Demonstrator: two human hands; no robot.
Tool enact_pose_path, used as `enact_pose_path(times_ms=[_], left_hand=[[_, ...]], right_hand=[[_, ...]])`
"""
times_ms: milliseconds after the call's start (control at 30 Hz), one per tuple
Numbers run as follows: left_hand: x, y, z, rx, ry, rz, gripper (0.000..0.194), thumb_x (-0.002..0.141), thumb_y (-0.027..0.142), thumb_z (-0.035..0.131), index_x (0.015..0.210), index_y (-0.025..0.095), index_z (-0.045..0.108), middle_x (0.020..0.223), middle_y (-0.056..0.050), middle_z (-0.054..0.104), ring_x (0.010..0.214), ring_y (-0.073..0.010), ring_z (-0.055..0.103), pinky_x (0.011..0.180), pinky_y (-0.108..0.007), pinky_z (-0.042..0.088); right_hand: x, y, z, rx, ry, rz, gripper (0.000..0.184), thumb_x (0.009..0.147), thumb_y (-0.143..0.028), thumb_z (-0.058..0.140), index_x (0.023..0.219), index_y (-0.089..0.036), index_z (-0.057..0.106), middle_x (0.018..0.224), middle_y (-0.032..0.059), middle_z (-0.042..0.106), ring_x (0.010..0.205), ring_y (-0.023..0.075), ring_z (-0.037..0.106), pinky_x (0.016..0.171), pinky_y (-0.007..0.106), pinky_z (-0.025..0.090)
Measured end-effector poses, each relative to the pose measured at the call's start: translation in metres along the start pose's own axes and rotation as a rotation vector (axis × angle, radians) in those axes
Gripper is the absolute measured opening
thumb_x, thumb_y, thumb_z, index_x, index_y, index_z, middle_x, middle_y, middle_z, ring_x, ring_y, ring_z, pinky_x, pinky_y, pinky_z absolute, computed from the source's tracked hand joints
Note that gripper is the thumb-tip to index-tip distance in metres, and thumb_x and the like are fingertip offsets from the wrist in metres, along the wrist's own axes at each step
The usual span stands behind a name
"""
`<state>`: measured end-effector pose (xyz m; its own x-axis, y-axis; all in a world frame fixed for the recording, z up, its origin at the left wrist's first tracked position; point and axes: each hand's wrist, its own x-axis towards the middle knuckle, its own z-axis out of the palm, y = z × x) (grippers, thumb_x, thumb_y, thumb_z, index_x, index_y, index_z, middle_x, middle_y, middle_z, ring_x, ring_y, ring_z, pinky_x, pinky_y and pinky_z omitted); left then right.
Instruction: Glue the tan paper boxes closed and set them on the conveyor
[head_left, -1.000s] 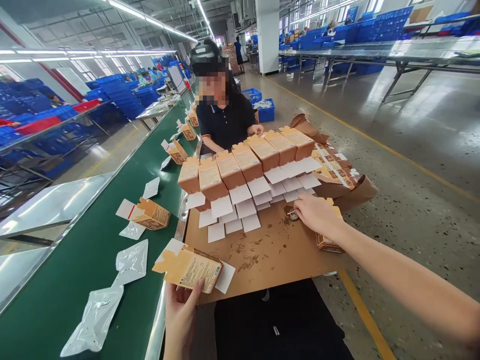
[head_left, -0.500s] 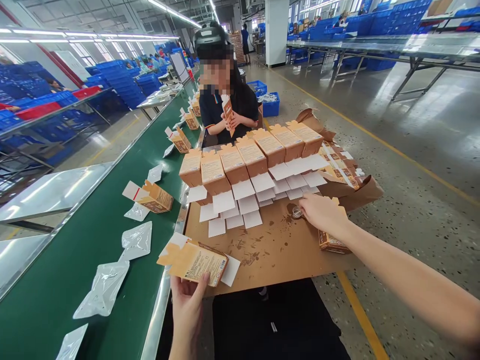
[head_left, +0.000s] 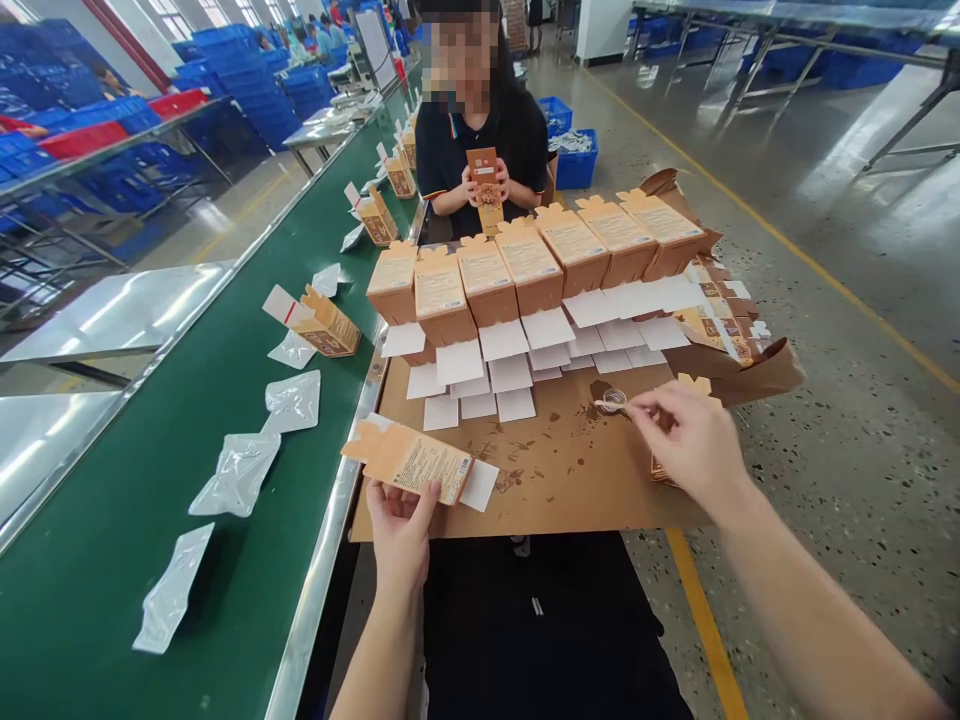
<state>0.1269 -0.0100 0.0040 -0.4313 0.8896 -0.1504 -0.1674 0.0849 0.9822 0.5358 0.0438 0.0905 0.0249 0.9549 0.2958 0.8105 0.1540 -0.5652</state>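
The left hand [head_left: 401, 535] holds a flat-folded kraft carton [head_left: 409, 460] above the near edge of the brown cardboard surface [head_left: 540, 490], with its printed panel facing up. Its fingers [head_left: 382, 497] are closed around the carton's near edge, a grip that leaves most of the panel uncovered. A white flap [head_left: 478, 485] juts from the carton's right end.

The right hand [head_left: 690, 440] is over the surface's right side, its fingers [head_left: 645, 405] curled and drawn together beside a small clear round item [head_left: 613, 400]. A thin pale strip [head_left: 600, 405] lies at that item, but whether the fingers grip anything is impossible to tell. Brown smears mark the surface around it. Beneath the hand, a partly hidden carton [head_left: 664, 472] lies near the right edge.

Across the far half of the surface, kraft cartons [head_left: 525, 265] stand in a tight row, their white flaps [head_left: 510, 360] fanned toward the near edge. The overlap seems to save space while leaving each flap reachable.

Left of the surface, clear plastic pouches [head_left: 236, 475] lie spaced along a green conveyor belt [head_left: 225, 570]. Opposite, a co-worker [head_left: 480, 150] holds an upright carton [head_left: 486, 185] in both hands.
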Motion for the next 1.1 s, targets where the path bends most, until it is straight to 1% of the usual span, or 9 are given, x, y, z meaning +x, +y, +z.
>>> enact_pose_path(times_ms=[100, 167, 267, 333, 533, 667, 767, 967, 1100], left_hand=[[-0.002, -0.003, 0.007, 0.006, 0.081, 0.044, 0.088, 0.081, 0.059, 0.116, 0.148, 0.031, 0.067, 0.144, -0.014, 0.084, 0.130, -0.0337, 0.089, 0.124, -0.060, 0.069], [-0.004, -0.004, 0.011, 0.012, 0.106, 0.062, 0.090, 0.078, 0.062, 0.117, 0.146, 0.030, 0.067, 0.141, -0.014, 0.084, 0.126, -0.0333, 0.089, 0.122, -0.060, 0.070], [-0.007, 0.000, 0.014, 0.026, 0.108, 0.069, 0.092, 0.074, 0.065, 0.118, 0.142, 0.030, 0.067, 0.137, -0.012, 0.084, 0.122, -0.0312, 0.089, 0.118, -0.056, 0.071], [-0.008, 0.005, 0.015, 0.037, 0.102, 0.064, 0.092, 0.074, 0.066, 0.118, 0.140, 0.030, 0.067, 0.135, -0.011, 0.084, 0.120, -0.0297, 0.089, 0.117, -0.053, 0.072], [-0.014, 0.006, 0.016, 0.086, 0.087, 0.121, 0.091, 0.076, 0.065, 0.116, 0.142, 0.031, 0.063, 0.134, -0.009, 0.082, 0.117, -0.0264, 0.087, 0.114, -0.047, 0.072], [-0.031, -0.002, 0.017, 0.214, 0.092, 0.206, 0.103, 0.072, 0.063, 0.117, 0.148, 0.032, 0.054, 0.145, -0.011, 0.076, 0.129, -0.0306, 0.085, 0.112, -0.046, 0.074], [-0.044, -0.005, 0.020, 0.359, 0.127, 0.252, 0.107, 0.069, 0.059, 0.116, 0.149, 0.030, 0.052, 0.147, -0.012, 0.071, 0.127, -0.0317, 0.085, 0.104, -0.046, 0.077], [-0.049, -0.001, 0.030, 0.447, 0.075, 0.466, 0.088, 0.076, 0.044, 0.113, 0.140, 0.035, 0.053, 0.140, -0.010, 0.071, 0.115, -0.0285, 0.083, 0.090, -0.041, 0.075], [-0.051, -0.003, 0.037, 0.451, 0.060, 0.481, 0.083, 0.078, 0.036, 0.111, 0.138, 0.037, 0.054, 0.134, -0.009, 0.074, 0.114, -0.0284, 0.084, 0.089, -0.041, 0.074]], right_hand=[[-0.038, -0.043, 0.046, 0.307, -0.107, -0.065, 0.035, 0.123, -0.043, 0.066, 0.102, -0.028, 0.091, 0.094, 0.0083, 0.083, 0.079, 0.0246, 0.075, 0.072, 0.039, 0.065], [-0.061, -0.068, 0.082, 0.412, -0.164, -0.115, 0.033, 0.123, -0.035, 0.065, 0.101, -0.029, 0.089, 0.094, 0.0078, 0.083, 0.080, 0.0234, 0.076, 0.074, 0.037, 0.067], [-0.080, -0.087, 0.123, 0.393, -0.205, -0.141, 0.033, 0.122, -0.027, 0.062, 0.101, -0.029, 0.087, 0.095, 0.0073, 0.082, 0.086, 0.0240, 0.078, 0.080, 0.038, 0.068], [-0.083, -0.088, 0.136, 0.345, -0.230, -0.153, 0.035, 0.122, -0.027, 0.060, 0.099, -0.029, 0.087, 0.093, 0.0071, 0.080, 0.086, 0.0242, 0.075, 0.079, 0.038, 0.066], [-0.075, -0.076, 0.125, 0.368, -0.175, -0.089, 0.038, 0.125, -0.032, 0.060, 0.100, -0.029, 0.088, 0.091, 0.0062, 0.078, 0.083, 0.0232, 0.073, 0.078, 0.037, 0.064], [-0.080, -0.066, 0.106, 0.444, -0.077, -0.024, 0.034, 0.124, -0.034, 0.065, 0.100, -0.028, 0.088, 0.089, 0.0046, 0.079, 0.073, 0.0197, 0.069, 0.067, 0.033, 0.063], [-0.088, -0.058, 0.094, 0.466, -0.034, 0.033, 0.031, 0.122, -0.035, 0.071, 0.097, -0.027, 0.089, 0.086, 0.0036, 0.078, 0.067, 0.0178, 0.065, 0.061, 0.032, 0.060], [-0.101, -0.055, 0.080, 0.485, -0.001, 0.086, 0.029, 0.121, -0.037, 0.076, 0.098, -0.028, 0.091, 0.084, 0.0023, 0.076, 0.065, 0.0174, 0.065, 0.059, 0.032, 0.060], [-0.104, -0.059, 0.078, 0.486, 0.036, 0.080, 0.030, 0.122, -0.036, 0.074, 0.099, -0.029, 0.090, 0.084, 0.0014, 0.075, 0.066, 0.0168, 0.064, 0.060, 0.030, 0.058]])
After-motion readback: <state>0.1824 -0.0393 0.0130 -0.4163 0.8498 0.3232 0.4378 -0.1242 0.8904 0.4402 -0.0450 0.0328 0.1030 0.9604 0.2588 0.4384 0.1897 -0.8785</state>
